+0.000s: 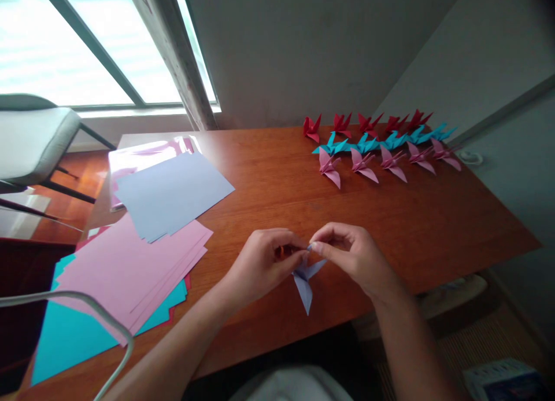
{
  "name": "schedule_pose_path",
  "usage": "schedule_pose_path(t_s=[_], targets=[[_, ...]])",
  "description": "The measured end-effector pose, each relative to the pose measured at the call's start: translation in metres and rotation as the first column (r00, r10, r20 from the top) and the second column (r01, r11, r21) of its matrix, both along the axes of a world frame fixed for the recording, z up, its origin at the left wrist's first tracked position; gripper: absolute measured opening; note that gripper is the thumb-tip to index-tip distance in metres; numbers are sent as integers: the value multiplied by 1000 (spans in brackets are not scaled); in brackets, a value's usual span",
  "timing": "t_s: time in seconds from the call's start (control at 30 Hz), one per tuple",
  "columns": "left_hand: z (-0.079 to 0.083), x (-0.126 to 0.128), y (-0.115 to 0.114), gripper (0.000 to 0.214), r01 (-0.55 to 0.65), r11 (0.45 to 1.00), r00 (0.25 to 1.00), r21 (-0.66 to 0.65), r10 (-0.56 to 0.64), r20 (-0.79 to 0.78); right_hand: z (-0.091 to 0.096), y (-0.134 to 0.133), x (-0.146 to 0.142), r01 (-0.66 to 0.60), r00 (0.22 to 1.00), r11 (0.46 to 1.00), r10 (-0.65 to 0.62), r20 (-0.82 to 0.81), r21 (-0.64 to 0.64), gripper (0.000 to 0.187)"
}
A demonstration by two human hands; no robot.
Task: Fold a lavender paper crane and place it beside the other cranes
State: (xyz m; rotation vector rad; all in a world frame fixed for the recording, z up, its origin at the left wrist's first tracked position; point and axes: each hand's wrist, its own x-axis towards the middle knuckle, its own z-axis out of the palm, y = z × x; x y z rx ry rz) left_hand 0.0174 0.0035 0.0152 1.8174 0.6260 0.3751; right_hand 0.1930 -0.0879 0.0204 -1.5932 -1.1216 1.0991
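A pale lavender paper crane [304,285] hangs between my two hands, just above the near part of the table. My left hand [271,256] pinches it from the left with thumb and forefinger. From the right, the fingertips of my right hand [347,251] grip a small tip of the same crane. One wing points down toward me and another part sticks out to the right. My fingers hide the crane's upper part.
Red [341,124], turquoise [364,144] and pink cranes [392,164] stand in rows at the table's back right. Lavender [176,192], pink [134,268] and turquoise sheets [73,343] lie left, near a plastic packet [125,161]. A white cable [87,298] crosses the front left.
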Motion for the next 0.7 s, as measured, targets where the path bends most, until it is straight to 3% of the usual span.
schedule_pose_path(t_s=[0.13, 0.33, 0.7], targets=[[1, 0, 0, 14, -28, 998, 1000, -64, 27, -16, 0, 0, -1, -10, 998, 1000, 11, -58, 18, 12], [-2, 0, 0, 27, -74, 952, 997, -297, 76, -5, 0, -1, 1, -31, 997, 999, 34, -69, 36, 11], [-3, 0, 1, 31, 19, 853, 1000, -522, -13, 15, 17, 0, 14, -181, 968, 981, 165, 191, 68, 5]])
